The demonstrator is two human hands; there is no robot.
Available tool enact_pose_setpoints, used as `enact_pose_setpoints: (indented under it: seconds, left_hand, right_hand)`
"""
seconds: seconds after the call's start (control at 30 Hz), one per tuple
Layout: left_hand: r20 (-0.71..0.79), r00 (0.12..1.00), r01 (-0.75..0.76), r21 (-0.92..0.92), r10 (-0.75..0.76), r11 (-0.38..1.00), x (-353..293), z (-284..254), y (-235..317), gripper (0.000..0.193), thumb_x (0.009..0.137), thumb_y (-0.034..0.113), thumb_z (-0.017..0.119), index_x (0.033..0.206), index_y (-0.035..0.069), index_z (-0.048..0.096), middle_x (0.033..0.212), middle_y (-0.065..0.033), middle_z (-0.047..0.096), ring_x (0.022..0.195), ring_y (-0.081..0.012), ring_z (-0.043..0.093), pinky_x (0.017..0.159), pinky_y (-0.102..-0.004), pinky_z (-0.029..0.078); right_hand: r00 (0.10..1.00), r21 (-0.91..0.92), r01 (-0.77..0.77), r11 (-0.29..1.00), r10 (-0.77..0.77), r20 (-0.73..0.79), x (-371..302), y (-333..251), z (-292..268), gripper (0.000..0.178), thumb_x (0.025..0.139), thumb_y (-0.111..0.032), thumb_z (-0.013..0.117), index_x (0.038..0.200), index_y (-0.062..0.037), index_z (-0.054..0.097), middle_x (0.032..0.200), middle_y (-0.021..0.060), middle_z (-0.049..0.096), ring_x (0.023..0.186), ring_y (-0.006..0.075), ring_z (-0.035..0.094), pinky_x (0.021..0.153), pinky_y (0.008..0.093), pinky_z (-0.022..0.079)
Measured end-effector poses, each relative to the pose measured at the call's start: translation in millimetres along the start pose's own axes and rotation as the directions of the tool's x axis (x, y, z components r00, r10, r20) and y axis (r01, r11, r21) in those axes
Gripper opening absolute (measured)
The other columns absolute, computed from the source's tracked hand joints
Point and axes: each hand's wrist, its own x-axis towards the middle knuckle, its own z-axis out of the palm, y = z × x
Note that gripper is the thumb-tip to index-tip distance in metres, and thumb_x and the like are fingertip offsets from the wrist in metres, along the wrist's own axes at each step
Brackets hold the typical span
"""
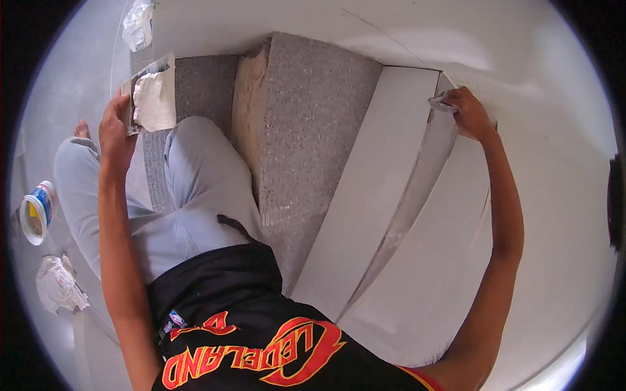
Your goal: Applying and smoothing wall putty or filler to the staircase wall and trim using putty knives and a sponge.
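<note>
My left hand grips the edge of a flat board at the upper left. A thick slab of off-white putty lies on the board. At the upper right, my right hand is closed on a small grey crumpled piece. The piece is by the far end of a narrow grey strip, which runs between two pale panels. Whether it is cloth, plastic or something else cannot be told. The fingertips of my right hand are partly hidden behind it.
Speckled grey stone steps rise in the middle, with a rough brownish side face. A pale wall bounds the far and right side. On the left floor are an open tub, a crumpled white bag and another bag.
</note>
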Motion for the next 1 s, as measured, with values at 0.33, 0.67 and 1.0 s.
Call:
enact_pose_setpoints:
  seconds: [0.33, 0.67, 1.0]
  left_hand:
    - [-0.066, 0.996, -0.055, 0.075, 0.060, 0.996, -4.0, 2.8, -3.2, 0.038, 0.090, 0.018, 0.039, 0.122, -0.002, 0.041, 0.112, -0.0079, 0.051, 0.099, -0.0135, 0.051, 0.084, -0.0250, 0.042]
    - [-0.118, 0.992, -0.041, 0.103, 0.053, 0.994, -8.4, 14.2, -2.3, 0.032, 0.090, 0.019, 0.040, 0.115, 0.000, 0.046, 0.108, -0.0064, 0.051, 0.094, -0.0127, 0.052, 0.082, -0.0249, 0.043]
    - [-0.056, 0.955, -0.248, 0.391, 0.292, 0.886, -6.1, -9.2, -13.0, 0.029, 0.090, 0.018, 0.041, 0.111, -0.002, 0.047, 0.115, -0.0072, 0.046, 0.100, -0.0127, 0.049, 0.082, -0.0248, 0.043]
  right_hand:
    - [0.973, -0.334, 0.137, 0.932, -0.062, 0.224, -48.5, 18.9, 24.0, 0.034, 0.062, -0.001, 0.055, 0.096, -0.0064, 0.061, 0.106, 0.0070, 0.053, 0.098, 0.0277, 0.048, 0.085, 0.0364, 0.043]
    - [0.992, -0.296, -0.014, 0.955, 0.051, 0.118, 37.0, -5.9, 21.7, 0.023, 0.061, -0.003, 0.056, 0.083, -0.0058, 0.062, 0.091, 0.0062, 0.058, 0.093, 0.0268, 0.049, 0.074, 0.0375, 0.046]
    - [0.946, -0.446, 0.148, 0.883, 0.006, 0.325, 38.7, -31.5, 30.5, 0.011, 0.060, -0.009, 0.059, 0.070, -0.0091, 0.063, 0.084, 0.0041, 0.059, 0.093, 0.0242, 0.050, 0.071, 0.0363, 0.044]
